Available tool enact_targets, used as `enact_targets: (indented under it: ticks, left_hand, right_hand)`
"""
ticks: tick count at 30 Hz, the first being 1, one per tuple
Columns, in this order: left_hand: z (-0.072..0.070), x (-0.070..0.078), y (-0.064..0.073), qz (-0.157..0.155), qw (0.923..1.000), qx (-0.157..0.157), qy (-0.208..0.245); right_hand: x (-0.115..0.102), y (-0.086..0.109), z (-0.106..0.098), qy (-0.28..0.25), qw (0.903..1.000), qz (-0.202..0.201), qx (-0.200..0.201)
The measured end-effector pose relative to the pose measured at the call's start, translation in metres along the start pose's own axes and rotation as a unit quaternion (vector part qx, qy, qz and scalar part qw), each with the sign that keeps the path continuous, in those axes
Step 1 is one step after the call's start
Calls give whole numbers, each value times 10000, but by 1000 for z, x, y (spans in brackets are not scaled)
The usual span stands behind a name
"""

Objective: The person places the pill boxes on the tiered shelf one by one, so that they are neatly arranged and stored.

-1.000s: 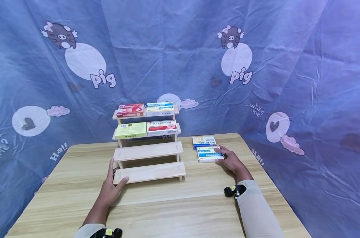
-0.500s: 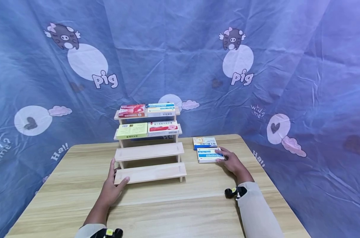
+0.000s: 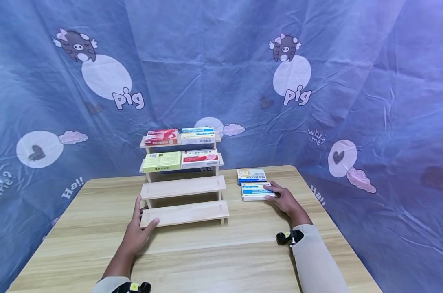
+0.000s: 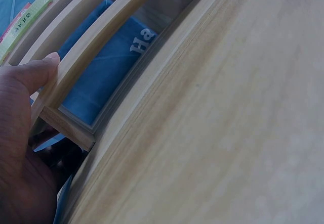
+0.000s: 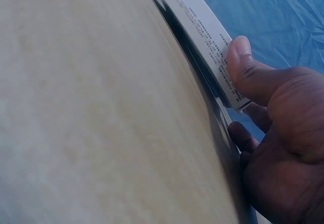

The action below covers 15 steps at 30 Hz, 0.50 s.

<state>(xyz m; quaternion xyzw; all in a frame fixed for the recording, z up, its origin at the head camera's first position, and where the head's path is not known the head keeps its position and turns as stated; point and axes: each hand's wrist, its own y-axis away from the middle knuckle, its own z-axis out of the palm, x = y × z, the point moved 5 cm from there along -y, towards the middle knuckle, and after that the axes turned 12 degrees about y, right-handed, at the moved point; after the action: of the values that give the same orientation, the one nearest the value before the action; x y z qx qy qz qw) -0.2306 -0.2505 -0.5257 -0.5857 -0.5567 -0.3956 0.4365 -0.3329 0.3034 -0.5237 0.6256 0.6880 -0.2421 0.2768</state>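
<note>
A stepped wooden rack (image 3: 185, 214) stands on the table. My left hand (image 3: 136, 234) grips the left end of its lowest shelf, thumb on top, the other fingers mostly hidden behind the end. In the left wrist view the thumb (image 4: 43, 72) presses on the shelf board. At the right, my right hand (image 3: 285, 199) pinches the right end of a blue-and-white medicine box (image 3: 253, 191). The right wrist view has the thumb against the box's printed side (image 5: 205, 37), with a dark gap between box and table. Just behind lies another medicine box (image 3: 251, 175), white, blue and orange.
On the top shelf lie a red box (image 3: 161, 136) and a blue-and-white box (image 3: 198, 135). The shelf below bears a green box (image 3: 161, 161) and a white-and-red box (image 3: 200, 158). Behind the wooden table (image 3: 214, 260) hangs a blue patterned cloth (image 3: 221, 81).
Both hands keep their places and their holds. The medicine box under my right hand has shifted very slightly; the head view itself has moved a little.
</note>
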Motion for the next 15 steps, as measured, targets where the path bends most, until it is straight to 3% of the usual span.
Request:
enact_targets:
  ticks: [15]
  left_hand:
    - [0, 2, 0, 70, 9999, 21, 100]
  right_hand:
    - [-1, 3, -1, -1, 10000, -66, 47]
